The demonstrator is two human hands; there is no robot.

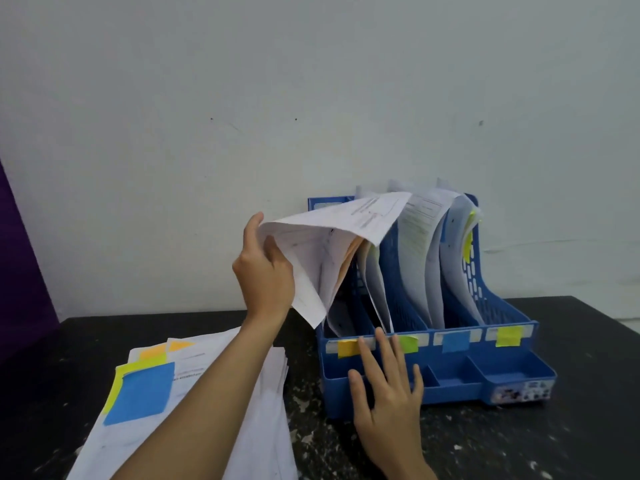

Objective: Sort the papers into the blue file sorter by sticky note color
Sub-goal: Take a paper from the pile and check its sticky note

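The left hand (265, 271) pinches a curling white paper sheet (332, 244) over the orange-tagged slot while the right hand (388, 382), fingers straight, steadies the blue plastic file sorter (450, 382).

Two hands (265, 271), one blue file sorter (450, 379) with four compartments, four front sticky notes (455, 341), one loose paper stack (194, 393).

Left hand (265, 271) and right hand (389, 386) bare; forearms uncovered, no sleeves, rings or watch visible.
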